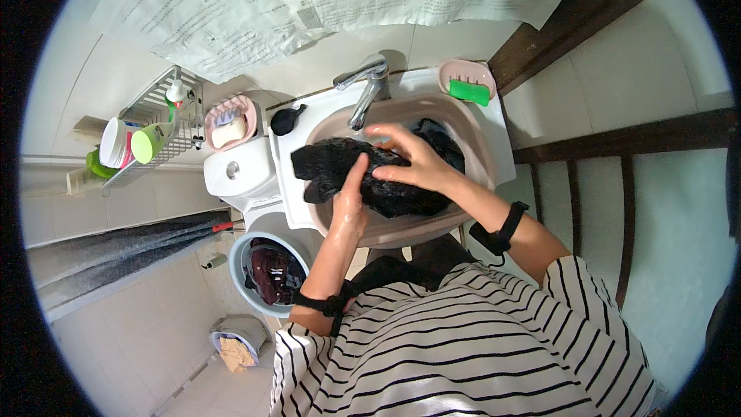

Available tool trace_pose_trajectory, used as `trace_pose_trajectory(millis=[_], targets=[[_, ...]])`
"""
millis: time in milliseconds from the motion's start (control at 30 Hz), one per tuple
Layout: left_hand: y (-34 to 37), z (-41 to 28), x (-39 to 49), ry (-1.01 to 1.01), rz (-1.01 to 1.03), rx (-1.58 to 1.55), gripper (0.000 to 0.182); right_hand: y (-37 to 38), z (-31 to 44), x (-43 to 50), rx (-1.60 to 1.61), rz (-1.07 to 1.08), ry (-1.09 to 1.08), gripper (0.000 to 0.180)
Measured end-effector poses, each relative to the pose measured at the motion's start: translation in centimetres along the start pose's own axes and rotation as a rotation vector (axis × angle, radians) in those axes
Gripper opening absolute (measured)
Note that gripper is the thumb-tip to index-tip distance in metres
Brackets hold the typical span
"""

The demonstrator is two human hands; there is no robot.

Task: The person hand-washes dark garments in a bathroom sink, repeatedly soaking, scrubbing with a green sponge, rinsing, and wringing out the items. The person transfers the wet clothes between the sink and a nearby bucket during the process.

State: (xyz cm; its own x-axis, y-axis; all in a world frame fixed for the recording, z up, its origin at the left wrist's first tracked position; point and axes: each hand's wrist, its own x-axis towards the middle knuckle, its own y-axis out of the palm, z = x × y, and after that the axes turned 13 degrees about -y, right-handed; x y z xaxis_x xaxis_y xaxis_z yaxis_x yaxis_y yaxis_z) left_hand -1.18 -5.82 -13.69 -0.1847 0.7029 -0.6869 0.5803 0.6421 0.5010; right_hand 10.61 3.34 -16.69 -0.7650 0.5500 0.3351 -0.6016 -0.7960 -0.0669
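A wet black garment (405, 194) is bunched over a pinkish-beige plastic basin (393, 236), which sits on the white washbasin. One end of the cloth reaches past the basin's left rim. My left hand (350, 191) lies against the near side of the cloth with its thumb raised on it; its other fingers are hidden. From the right, my right hand (408, 159) reaches over the garment, fingers spread and curved on the wet fabric. The chrome faucet (365, 101) stands just beyond the hands. More dark cloth lies in the basin's right part.
A green soap bar (469, 92) rests on a pink dish at the back right. At left are another soap dish (250, 119), a small black item (285, 121), the toilet tank (237, 176) and a wire rack (191, 110). A blue bucket (240, 284) holds dark clothes.
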Motion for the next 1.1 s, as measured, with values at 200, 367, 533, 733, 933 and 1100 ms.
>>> trace_pose_trajectory(millis=[200,367,533,733,933,1100], targets=[[-1.8,-3.2,2.3,0.146,0.214,-0.118,0.031,-1.3,-2.1,-2.7,-0.086,0.497,0.426,0.053],[-3.4,-2.0,4.8,-0.113,-0.12,-0.24,0.022,0.1,0.4,-1.2,-0.035,-0.253,0.181,0.052],[-1.5,2.4,4.7,-0.079,-0.192,-0.044,0.029,2.3,2.4,0.9,-0.346,0.047,0.158,0.028],[-2.3,3.7,6.3,-0.23,-0.075,-0.042,0.036,2.9,-0.4,-0.5,-0.662,0.143,0.238,0.042],[-1.6,4.3,4.7,-0.348,0.102,-0.219,0.035,0.1,-4.3,-1.0,-0.55,-0.012,0.405,0.046],[-3.5,0.9,5.0,-0.234,-0.005,-0.119,0.027,-0.9,-4.3,-3.6,0.007,0.449,0.433,0.072]])
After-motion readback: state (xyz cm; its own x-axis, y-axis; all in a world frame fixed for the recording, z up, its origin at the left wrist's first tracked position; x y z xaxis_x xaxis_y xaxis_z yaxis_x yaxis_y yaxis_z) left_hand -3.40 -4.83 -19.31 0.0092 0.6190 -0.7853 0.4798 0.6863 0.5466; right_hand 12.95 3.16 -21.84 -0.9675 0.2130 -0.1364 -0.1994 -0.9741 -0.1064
